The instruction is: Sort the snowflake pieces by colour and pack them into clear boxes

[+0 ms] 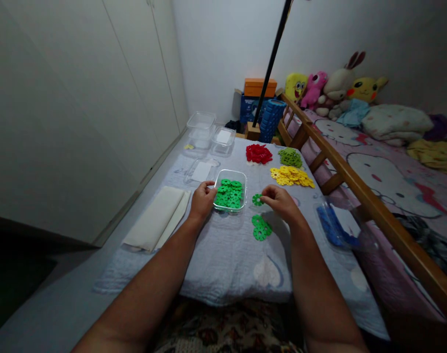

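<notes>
My left hand [202,199] grips the left rim of a clear plastic box [241,175] holding several bright green flower-shaped discs. My right hand [280,201] pinches one green disc [258,199] just right of the box, fingers closed on it. A small heap of the same green discs [261,228] lies on the cloth below that hand.
Red [258,153], olive-green [290,157] and yellow [291,176] disc piles lie further back on the grey cloth [223,260]. Empty clear boxes [201,123] and lids stand at back left, folded cream cloth [156,218] at left, a box of blue discs [334,225] at right beside a wooden bed rail [356,191].
</notes>
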Available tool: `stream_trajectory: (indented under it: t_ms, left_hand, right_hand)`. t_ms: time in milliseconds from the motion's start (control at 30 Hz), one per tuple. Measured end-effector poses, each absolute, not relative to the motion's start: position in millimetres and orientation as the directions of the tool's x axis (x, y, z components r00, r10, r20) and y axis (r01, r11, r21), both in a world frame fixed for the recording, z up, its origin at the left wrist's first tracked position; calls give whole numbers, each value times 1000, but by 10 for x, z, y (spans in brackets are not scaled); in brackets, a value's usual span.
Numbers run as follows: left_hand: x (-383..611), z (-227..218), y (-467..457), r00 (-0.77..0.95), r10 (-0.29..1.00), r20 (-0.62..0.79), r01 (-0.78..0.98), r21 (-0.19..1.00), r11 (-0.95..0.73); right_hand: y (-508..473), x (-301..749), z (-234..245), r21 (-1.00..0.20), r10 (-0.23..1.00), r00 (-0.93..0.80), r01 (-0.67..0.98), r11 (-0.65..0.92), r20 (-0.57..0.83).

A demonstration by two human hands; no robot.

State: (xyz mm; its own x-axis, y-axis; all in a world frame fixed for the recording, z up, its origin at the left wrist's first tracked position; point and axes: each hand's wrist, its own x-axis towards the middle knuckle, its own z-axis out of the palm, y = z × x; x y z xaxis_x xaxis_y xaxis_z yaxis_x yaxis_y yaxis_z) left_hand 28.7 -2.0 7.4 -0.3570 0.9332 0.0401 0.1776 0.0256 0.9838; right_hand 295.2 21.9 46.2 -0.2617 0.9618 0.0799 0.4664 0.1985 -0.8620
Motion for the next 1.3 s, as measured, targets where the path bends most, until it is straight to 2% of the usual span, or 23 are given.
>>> stream_trajectory:
  t_ms: [133, 233, 400, 533, 633, 767, 933, 1133, 1300]
  left_hand:
    - [281, 25, 4, -362, 932, 36, 160, 987, 24]
    - [280, 24, 9, -365, 931, 28, 156, 987, 32]
    - [294, 83, -14, -364, 931, 30, 154, 988, 29]
    - [302, 94, -18, -366, 930, 17, 129, 991, 33]
    - [300, 89, -16, -363, 932, 19, 118, 993, 26]
    - [293, 95, -19, -354, 935, 25, 122, 992, 20]
    - [291, 105, -24, -357, 934, 18, 145, 989, 36]
    - [296, 108, -32, -354, 935, 30, 166, 986, 31]
    - [287, 88, -19, -355, 934, 33, 181, 983, 34]
  right_hand:
    - [261, 2744, 550, -861, 957, -221, 432, 267, 186]
    - [288, 2538, 606, -802, 944, -258, 507, 315, 207]
    - [323, 2225, 718, -532, 924, -321, 755, 383, 210]
    - [367, 2069, 723, -323, 926, -349, 868, 378, 146]
    - [394, 2012, 680, -234, 918, -385, 888, 396, 96]
    - [379, 1991, 658, -181, 912, -406, 895, 409, 56]
    - [339, 2077, 667, -196, 929, -356, 908, 370, 104]
    - [348, 2424, 589, -384, 930, -310, 849, 364, 195]
    - [312, 2733, 531, -517, 932, -338, 779, 356, 134]
